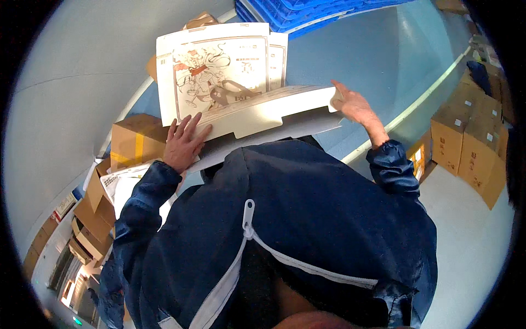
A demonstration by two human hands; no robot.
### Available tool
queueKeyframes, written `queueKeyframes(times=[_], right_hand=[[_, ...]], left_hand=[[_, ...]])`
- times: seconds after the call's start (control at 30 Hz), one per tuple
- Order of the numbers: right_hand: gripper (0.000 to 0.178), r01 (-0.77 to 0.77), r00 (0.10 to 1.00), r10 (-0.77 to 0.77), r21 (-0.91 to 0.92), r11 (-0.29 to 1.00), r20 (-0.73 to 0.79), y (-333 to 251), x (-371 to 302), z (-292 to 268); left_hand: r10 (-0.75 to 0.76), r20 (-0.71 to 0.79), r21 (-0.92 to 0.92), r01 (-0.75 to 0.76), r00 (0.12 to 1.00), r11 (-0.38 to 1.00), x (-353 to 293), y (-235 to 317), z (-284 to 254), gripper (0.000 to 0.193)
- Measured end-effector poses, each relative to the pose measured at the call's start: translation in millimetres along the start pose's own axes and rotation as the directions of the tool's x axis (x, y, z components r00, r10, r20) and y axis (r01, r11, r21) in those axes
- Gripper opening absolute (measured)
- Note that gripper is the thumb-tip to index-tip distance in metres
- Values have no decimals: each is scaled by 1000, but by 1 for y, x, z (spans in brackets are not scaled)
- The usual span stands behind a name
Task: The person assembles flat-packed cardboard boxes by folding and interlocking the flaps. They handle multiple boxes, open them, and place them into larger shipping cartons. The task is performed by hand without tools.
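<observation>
A white printed carton [266,114] stands tilted in front of my body, its long side flap with cut-out notches turned toward me. My left hand [185,143] rests against the carton's left end, fingers spread and stretched out. At the opposite end my right hand [353,104] grips the carton's corner, with the thumb side hidden behind the edge. Just beyond it stands another white carton panel [192,60] with a brown line drawing and a red patch. A further white panel [278,60] shows behind that one's right edge.
Blue plastic crates [290,16] are stacked at the far side. A brown box with yellow tape [137,143] stands left of my left hand, with more cardboard [96,216] below it. Several brown boxes [466,131] stand at the right, along the pale floor strip [405,116].
</observation>
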State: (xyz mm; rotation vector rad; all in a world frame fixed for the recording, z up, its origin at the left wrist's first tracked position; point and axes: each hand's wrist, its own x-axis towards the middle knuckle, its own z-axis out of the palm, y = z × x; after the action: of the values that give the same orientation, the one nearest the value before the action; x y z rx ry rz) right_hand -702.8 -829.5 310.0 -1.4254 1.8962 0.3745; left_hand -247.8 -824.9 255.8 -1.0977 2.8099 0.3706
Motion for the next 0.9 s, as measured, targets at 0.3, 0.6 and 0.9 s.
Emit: queueKeyframes(times=[0.3,0.6,0.9], right_hand=[[47,6,990,-68,-445,895,-123,-8,37,11],[54,-47,887,78,80,996,-455,-11,30,32],[46,531,711,-357,131,837,-605,8,44,49]], left_hand=[[75,-48,-177,-82,996,981,27,16,-6,55],[122,-63,-65,-126,990,990,14,14,-5,51],[120,-62,-222,-131,991,966,13,11,-9,44]])
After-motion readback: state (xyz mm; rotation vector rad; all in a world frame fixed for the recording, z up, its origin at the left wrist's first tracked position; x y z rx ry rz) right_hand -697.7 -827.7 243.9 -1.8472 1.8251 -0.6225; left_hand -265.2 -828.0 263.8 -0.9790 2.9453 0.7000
